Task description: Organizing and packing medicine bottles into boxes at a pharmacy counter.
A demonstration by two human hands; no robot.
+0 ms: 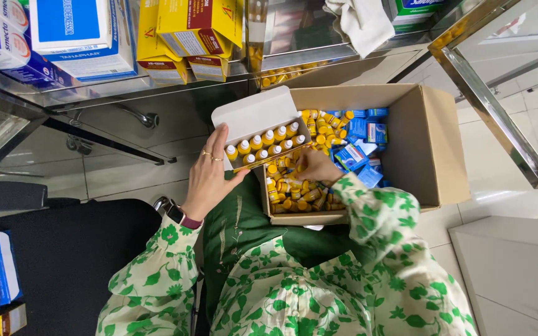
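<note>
tiled floor, hands [207, 177] sorting bottles [294, 193]

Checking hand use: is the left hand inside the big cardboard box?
No: the left hand holds the small open carton of bottles outside the cardboard box; the right hand is inside.

In my left hand [208, 177] I hold a small white carton [261, 127], lid flipped open, with rows of white-capped yellow bottles. My right hand [316, 167] is down in the brown cardboard box [431, 149] on my lap, among loose yellow bottles [294, 194] and small blue packets [359, 140]. On the glass shelf above stand blue-and-white boxes [76, 34] and yellow boxes [185, 37].
</note>
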